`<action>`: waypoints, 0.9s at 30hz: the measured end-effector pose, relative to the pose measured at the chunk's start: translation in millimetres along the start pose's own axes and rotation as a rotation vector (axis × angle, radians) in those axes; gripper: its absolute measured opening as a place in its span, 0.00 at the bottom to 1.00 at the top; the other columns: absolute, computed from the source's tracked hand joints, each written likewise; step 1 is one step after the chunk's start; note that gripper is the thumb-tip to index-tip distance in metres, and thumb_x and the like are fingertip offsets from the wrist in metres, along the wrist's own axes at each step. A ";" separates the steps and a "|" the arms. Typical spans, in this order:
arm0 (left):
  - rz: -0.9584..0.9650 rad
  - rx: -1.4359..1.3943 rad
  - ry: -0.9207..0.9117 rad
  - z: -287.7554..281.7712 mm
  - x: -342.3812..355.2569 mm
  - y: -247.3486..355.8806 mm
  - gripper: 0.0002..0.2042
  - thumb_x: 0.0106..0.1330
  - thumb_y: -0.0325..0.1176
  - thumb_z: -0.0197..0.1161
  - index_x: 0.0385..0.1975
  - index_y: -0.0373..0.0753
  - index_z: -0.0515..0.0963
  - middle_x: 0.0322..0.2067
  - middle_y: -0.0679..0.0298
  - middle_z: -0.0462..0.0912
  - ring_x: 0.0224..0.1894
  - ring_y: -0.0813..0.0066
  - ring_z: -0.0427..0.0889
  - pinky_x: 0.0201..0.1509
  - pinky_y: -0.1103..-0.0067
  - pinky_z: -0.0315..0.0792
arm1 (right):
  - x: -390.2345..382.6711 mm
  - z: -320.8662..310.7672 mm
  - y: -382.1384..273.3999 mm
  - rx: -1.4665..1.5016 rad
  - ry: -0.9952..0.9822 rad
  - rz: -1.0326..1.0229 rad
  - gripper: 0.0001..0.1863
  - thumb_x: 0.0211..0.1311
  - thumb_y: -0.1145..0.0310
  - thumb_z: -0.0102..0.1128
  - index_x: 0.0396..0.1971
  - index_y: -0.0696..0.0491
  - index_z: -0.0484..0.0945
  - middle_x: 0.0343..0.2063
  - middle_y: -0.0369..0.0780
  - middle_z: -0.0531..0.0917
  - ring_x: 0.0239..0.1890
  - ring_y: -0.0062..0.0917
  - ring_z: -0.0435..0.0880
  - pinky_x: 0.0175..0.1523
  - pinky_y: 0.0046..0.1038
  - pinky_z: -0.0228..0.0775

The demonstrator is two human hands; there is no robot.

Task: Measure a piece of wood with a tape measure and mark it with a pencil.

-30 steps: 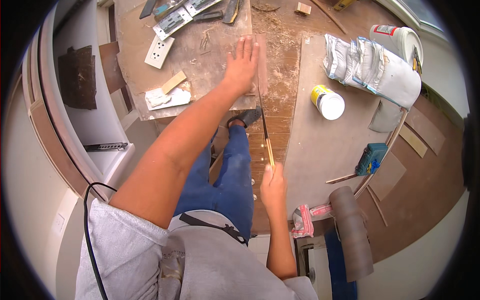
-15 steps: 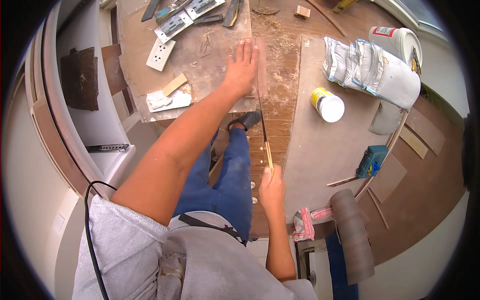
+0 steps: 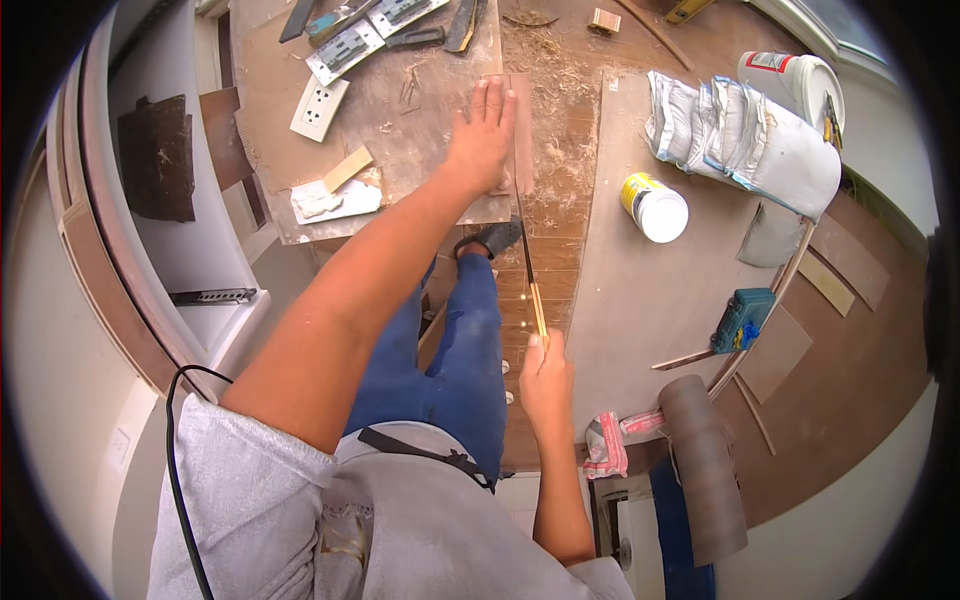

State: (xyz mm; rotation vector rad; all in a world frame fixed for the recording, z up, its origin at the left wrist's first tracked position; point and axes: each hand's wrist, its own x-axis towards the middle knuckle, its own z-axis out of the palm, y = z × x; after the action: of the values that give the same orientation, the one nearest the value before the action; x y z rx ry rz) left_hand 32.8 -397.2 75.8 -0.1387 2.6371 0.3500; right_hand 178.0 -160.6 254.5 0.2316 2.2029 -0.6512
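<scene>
My left hand [image 3: 484,140] lies flat, fingers stretched out, on a thin reddish-brown wooden board [image 3: 522,130] at the workbench's [image 3: 440,120] right edge. Part of that board sticks out past the edge. Lower down, my right hand [image 3: 546,380] is closed round the yellowish wooden handle of a hand saw [image 3: 529,262]. Its dark blade shows edge-on and runs up to the near end of the board, close to my left palm. The teeth cannot be made out.
On the bench lie a white socket plate [image 3: 320,108], a small wood block [image 3: 349,169], a putty-smeared white piece [image 3: 345,203] and several tools. Shavings [image 3: 560,90] litter the floor. To the right are a white tub [image 3: 660,213], stacked sacks [image 3: 735,135] and a teal case [image 3: 743,320].
Almost nothing differs. The view has shifted very slightly; my left hand stays flat on the board and my right hand keeps its hold on the saw.
</scene>
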 end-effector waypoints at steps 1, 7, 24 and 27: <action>0.010 0.004 0.022 0.5 1.8 3.0 0.66 0.41 0.45 0.85 0.77 0.32 0.45 0.79 0.39 0.38 0.81 0.40 0.40 0.71 0.47 0.63 | -6.6 4.1 10.3 0.066 0.042 0.001 0.16 0.78 0.60 0.48 0.43 0.60 0.73 0.28 0.61 0.81 0.34 0.63 0.81 0.38 0.56 0.68; 0.028 0.018 0.090 21.8 12.8 8.6 0.63 0.44 0.45 0.83 0.78 0.33 0.47 0.79 0.40 0.39 0.81 0.42 0.40 0.71 0.47 0.64 | 149.6 30.1 -61.1 -0.102 0.081 -0.083 0.20 0.77 0.57 0.46 0.46 0.61 0.73 0.32 0.64 0.83 0.38 0.66 0.81 0.45 0.61 0.70; -0.005 0.018 0.049 12.6 2.5 10.7 0.60 0.49 0.40 0.80 0.77 0.32 0.45 0.78 0.39 0.38 0.81 0.39 0.41 0.71 0.49 0.64 | 123.5 21.8 -56.2 -0.033 0.021 -0.080 0.22 0.78 0.53 0.43 0.45 0.60 0.74 0.33 0.64 0.83 0.40 0.64 0.82 0.45 0.59 0.72; 0.017 0.009 -0.010 8.6 -9.1 -1.1 0.60 0.48 0.40 0.80 0.77 0.32 0.44 0.78 0.38 0.38 0.81 0.39 0.41 0.71 0.50 0.65 | 33.9 7.3 -21.8 -0.038 -0.036 0.023 0.19 0.77 0.56 0.46 0.45 0.58 0.73 0.32 0.64 0.83 0.39 0.64 0.82 0.45 0.59 0.72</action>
State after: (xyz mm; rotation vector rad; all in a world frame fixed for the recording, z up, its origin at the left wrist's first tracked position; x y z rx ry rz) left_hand 44.9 -395.7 72.5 -0.1109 2.6309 0.3444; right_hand 152.5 -184.6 233.2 0.2234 2.1726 -0.5966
